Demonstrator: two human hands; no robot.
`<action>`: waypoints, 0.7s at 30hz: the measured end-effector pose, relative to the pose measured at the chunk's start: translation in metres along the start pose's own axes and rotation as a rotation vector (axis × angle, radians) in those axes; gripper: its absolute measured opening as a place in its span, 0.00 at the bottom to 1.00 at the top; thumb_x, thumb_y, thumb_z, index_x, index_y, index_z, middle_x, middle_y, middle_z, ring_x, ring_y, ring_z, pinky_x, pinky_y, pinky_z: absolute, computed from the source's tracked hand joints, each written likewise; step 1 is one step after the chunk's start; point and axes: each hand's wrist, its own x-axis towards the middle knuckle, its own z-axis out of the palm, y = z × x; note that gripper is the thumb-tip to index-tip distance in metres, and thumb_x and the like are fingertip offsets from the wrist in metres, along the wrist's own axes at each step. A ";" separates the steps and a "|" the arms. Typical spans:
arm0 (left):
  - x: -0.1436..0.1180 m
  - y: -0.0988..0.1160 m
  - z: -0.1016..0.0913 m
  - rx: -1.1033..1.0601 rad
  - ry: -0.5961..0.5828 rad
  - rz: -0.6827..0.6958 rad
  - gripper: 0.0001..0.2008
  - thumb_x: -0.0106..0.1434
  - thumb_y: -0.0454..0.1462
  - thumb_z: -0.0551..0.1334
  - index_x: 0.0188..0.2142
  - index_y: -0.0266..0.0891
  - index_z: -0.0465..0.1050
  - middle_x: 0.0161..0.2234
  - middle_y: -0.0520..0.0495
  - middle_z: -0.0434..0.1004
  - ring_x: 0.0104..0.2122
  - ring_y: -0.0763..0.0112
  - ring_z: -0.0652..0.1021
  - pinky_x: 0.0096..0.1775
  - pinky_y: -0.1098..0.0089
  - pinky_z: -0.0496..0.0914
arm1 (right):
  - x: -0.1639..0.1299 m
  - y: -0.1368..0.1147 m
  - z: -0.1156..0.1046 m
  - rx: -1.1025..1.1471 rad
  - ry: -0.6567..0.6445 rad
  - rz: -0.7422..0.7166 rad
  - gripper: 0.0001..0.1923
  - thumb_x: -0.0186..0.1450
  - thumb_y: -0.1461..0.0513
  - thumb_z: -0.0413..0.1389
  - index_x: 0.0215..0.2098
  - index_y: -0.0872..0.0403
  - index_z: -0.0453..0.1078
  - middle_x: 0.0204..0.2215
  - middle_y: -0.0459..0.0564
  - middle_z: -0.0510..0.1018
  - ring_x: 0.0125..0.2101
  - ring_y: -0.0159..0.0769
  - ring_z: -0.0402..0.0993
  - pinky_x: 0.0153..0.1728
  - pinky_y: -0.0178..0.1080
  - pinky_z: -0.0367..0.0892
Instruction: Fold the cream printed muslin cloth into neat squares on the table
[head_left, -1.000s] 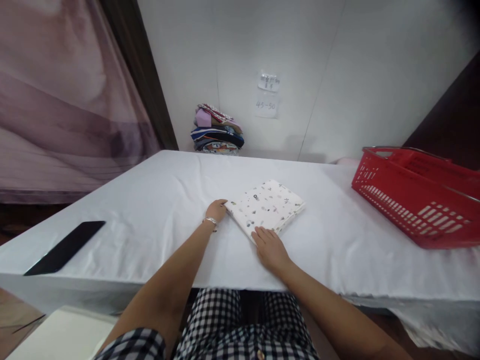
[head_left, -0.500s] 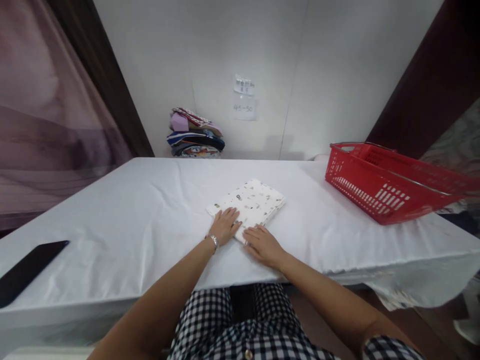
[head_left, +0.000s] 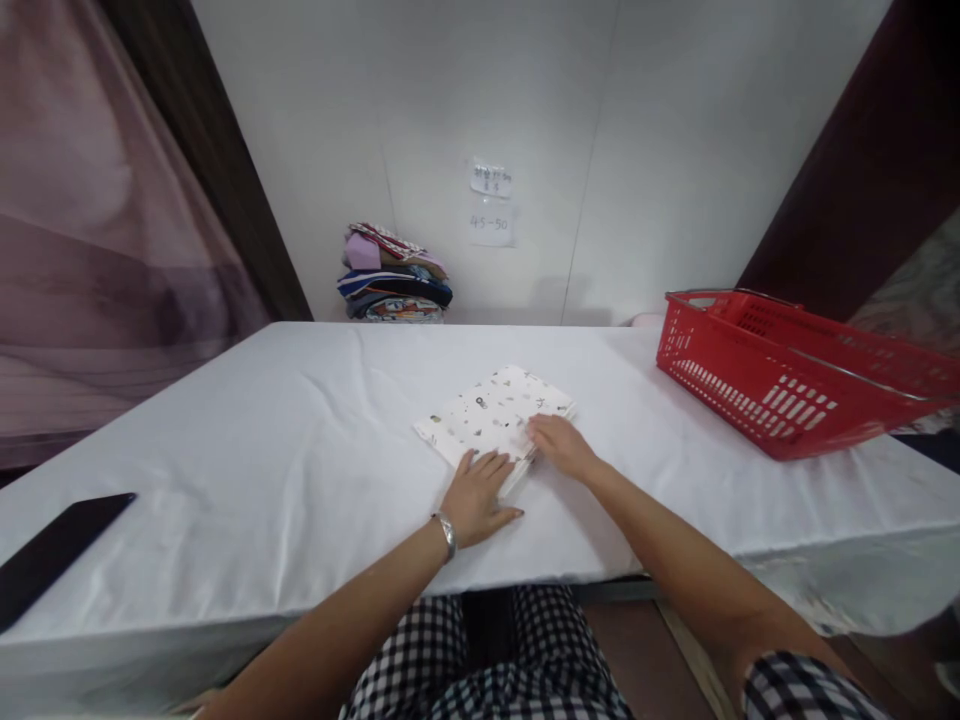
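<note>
White cotton-like cloth, printed with small motifs, lies folded into a flat square (head_left: 491, 420) near the middle of a white-covered table (head_left: 300, 420). The left hand (head_left: 476, 495) rests flat, fingers spread, on its near corner. The right hand (head_left: 559, 445) lies open on its right edge. It looks light, soft and limp, best lifted from beneath along the folded edges. A red basket (head_left: 787, 385) sits well apart to the right.
</note>
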 end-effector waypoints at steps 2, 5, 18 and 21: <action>0.001 0.010 0.006 0.024 0.031 -0.019 0.27 0.62 0.47 0.58 0.58 0.40 0.62 0.59 0.41 0.65 0.59 0.54 0.64 0.60 0.45 0.49 | 0.019 0.026 -0.008 -0.060 0.051 0.185 0.17 0.69 0.57 0.45 0.47 0.54 0.71 0.51 0.55 0.73 0.54 0.41 0.65 0.55 0.45 0.59; 0.002 0.013 0.012 0.081 0.057 -0.013 0.20 0.64 0.38 0.55 0.56 0.40 0.64 0.56 0.43 0.68 0.57 0.57 0.66 0.60 0.46 0.50 | 0.041 0.056 -0.016 -0.143 -0.014 0.457 0.22 0.65 0.58 0.50 0.57 0.56 0.64 0.57 0.57 0.66 0.58 0.45 0.59 0.56 0.44 0.57; -0.030 -0.107 -0.045 0.235 0.100 -0.259 0.21 0.58 0.33 0.55 0.52 0.45 0.70 0.56 0.45 0.68 0.61 0.51 0.61 0.58 0.40 0.50 | -0.045 0.000 -0.004 -0.015 0.046 0.329 0.16 0.67 0.55 0.45 0.42 0.51 0.72 0.37 0.50 0.77 0.40 0.40 0.72 0.38 0.39 0.66; -0.018 -0.078 -0.033 0.128 0.078 -0.159 0.21 0.61 0.35 0.55 0.55 0.44 0.67 0.58 0.45 0.66 0.60 0.56 0.62 0.59 0.45 0.51 | -0.043 -0.002 -0.002 0.002 0.167 0.132 0.17 0.66 0.57 0.48 0.50 0.50 0.69 0.50 0.54 0.73 0.51 0.43 0.67 0.49 0.45 0.65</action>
